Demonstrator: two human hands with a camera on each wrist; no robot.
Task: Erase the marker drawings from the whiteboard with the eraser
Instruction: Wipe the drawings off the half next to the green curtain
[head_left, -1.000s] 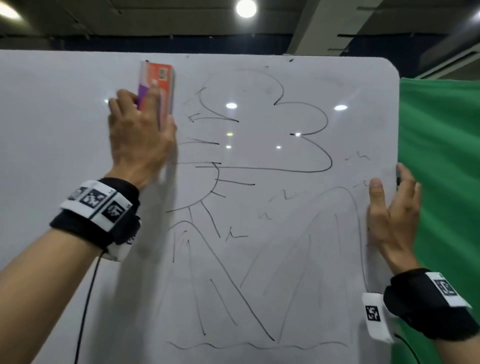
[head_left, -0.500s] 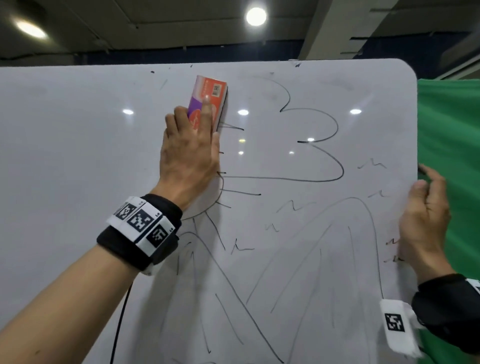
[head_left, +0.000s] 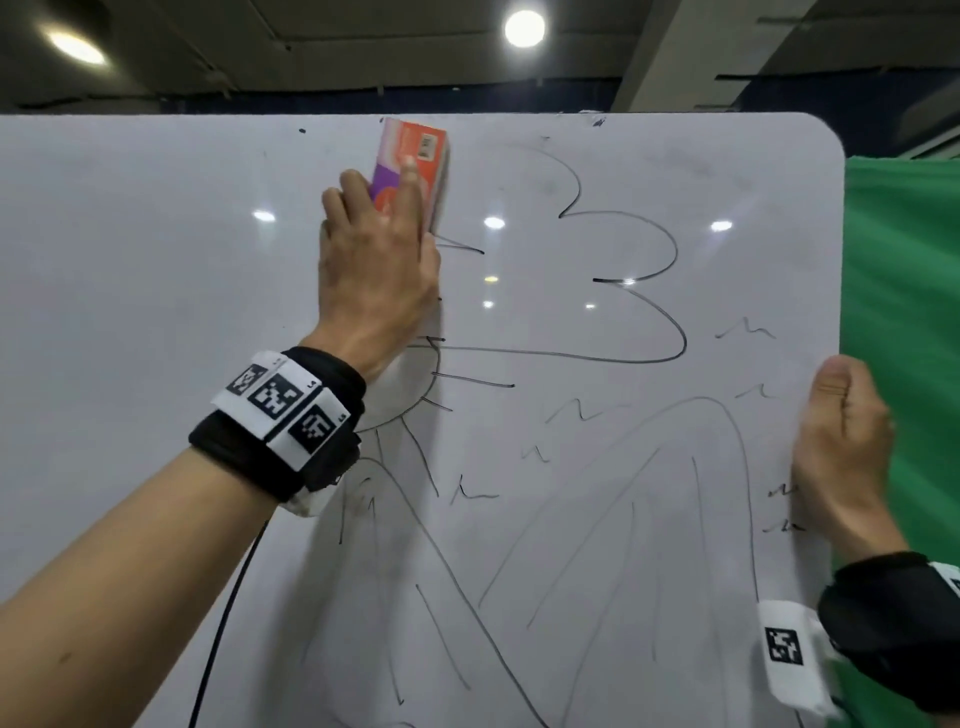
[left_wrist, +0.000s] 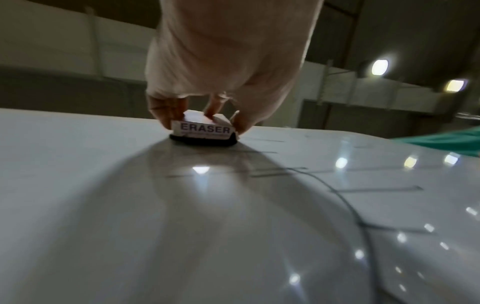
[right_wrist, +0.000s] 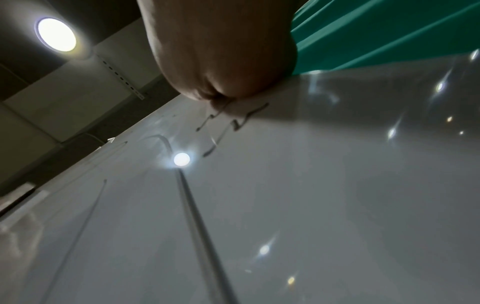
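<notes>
A white whiteboard (head_left: 156, 312) stands upright and fills the head view. Black marker drawings (head_left: 639, 291) cover its middle and right: a cloud outline, part of a sun with rays, mountains and small squiggles. My left hand (head_left: 379, 270) grips an orange and purple eraser (head_left: 415, 156) and presses it flat on the board near the top edge, left of the cloud. In the left wrist view the eraser (left_wrist: 203, 131) shows the word ERASER and a dark felt pad on the board. My right hand (head_left: 841, 441) grips the board's right edge, thumb on the front.
A green cloth (head_left: 904, 338) hangs behind the board's right edge. Ceiling lights (head_left: 524, 28) glare above and reflect on the board. A black cable (head_left: 223, 623) hangs from my left wrist band. The board's left part carries no marks.
My left hand has carried the eraser rightward along the top of the board, and the cloud's left part and upper sun rays are wiped away. My right hand has closed on the board's edge.
</notes>
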